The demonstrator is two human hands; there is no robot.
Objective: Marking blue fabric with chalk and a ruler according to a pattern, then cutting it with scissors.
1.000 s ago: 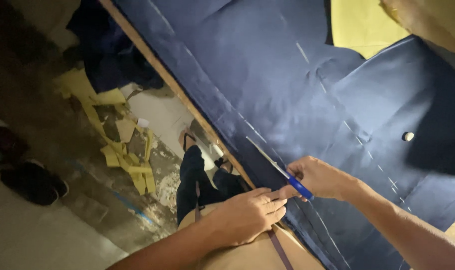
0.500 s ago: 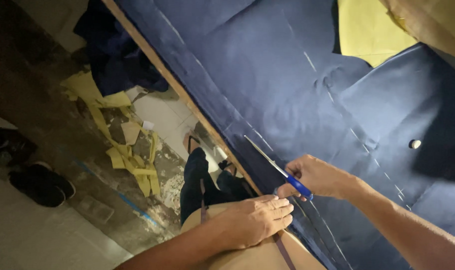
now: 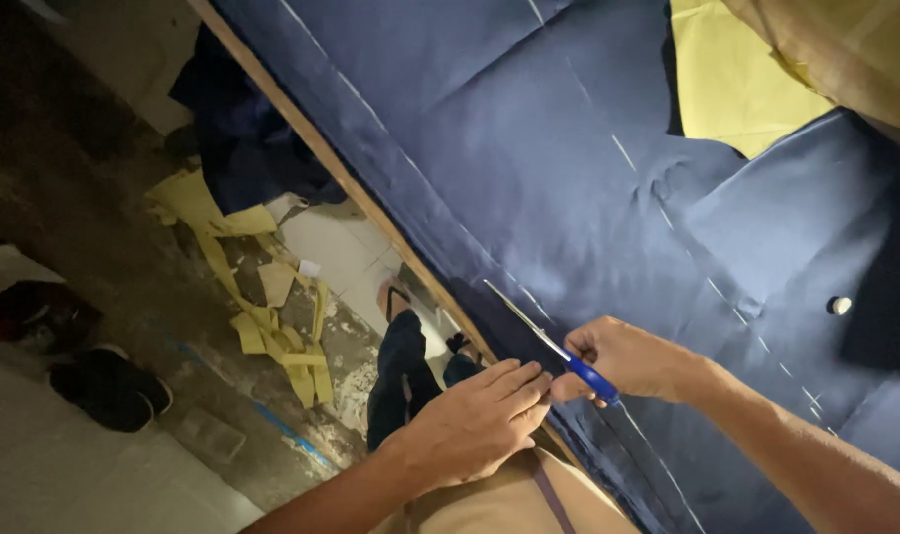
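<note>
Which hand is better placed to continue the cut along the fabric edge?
The right hand: it already grips the blue-handled scissors at the navy fabric edge. The left hand only rests beside them.

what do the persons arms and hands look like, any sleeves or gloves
Both forearms are bare as far as the frame shows, with no sleeves in view. The left hand and right hand wear no gloves; no rings, watch or bracelet can be seen.

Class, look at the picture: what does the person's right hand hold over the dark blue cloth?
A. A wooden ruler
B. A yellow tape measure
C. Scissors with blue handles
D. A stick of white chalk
C: the right hand grips blue-handled scissors, blades pointing along the dark blue cloth near the table edge.
</note>
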